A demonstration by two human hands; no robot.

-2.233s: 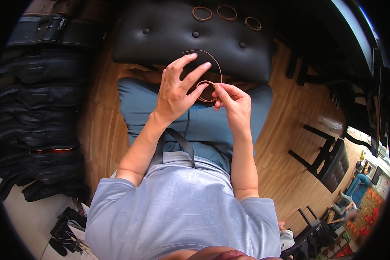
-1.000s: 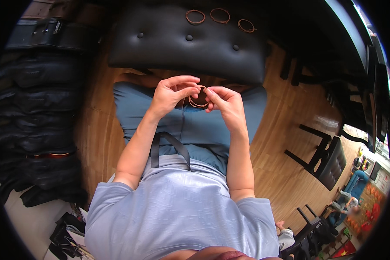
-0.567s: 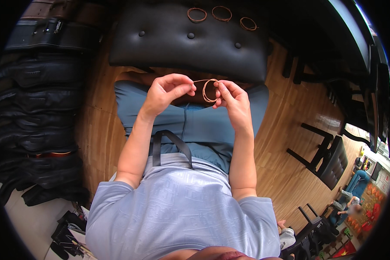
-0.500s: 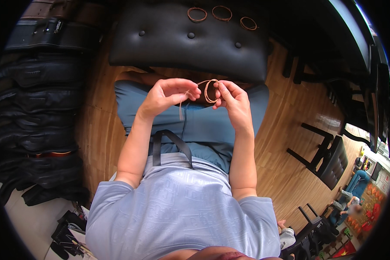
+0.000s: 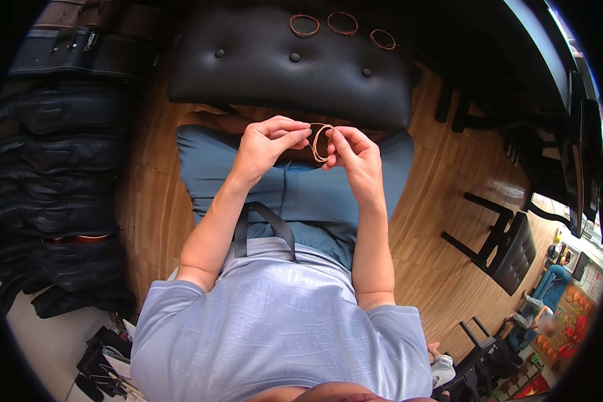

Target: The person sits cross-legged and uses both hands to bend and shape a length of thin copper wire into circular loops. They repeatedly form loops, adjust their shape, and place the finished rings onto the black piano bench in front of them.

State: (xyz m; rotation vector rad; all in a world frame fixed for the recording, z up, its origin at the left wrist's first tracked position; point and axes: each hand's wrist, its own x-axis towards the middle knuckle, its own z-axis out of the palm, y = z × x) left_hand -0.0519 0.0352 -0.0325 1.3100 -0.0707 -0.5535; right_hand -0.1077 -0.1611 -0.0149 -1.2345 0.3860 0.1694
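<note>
A small coil of thin copper-coloured wire (image 5: 319, 149) hangs between my hands, above my lap. My right hand (image 5: 355, 153) grips the coil's right side between thumb and fingers. At the coil's upper left, my left hand (image 5: 269, 144) pinches a strand of the same wire, thumb pressed to fingertips. On the black padded bench (image 5: 248, 80) ahead lie three similar coils: a left one (image 5: 304, 25), a middle one (image 5: 342, 24) and a right one (image 5: 383, 40).
Stacked black padded cases (image 5: 53, 181) line the left side. Wooden floor (image 5: 435, 181) shows around my legs. A tufted black stool (image 5: 512, 251) stands to the right, with dark furniture beyond it. Another person (image 5: 539, 318) sits at the far lower right.
My left thumb and fingers have closed on the strand; before, they were looser and a loose end hung below them. My right hand and the coil have shifted slightly left.
</note>
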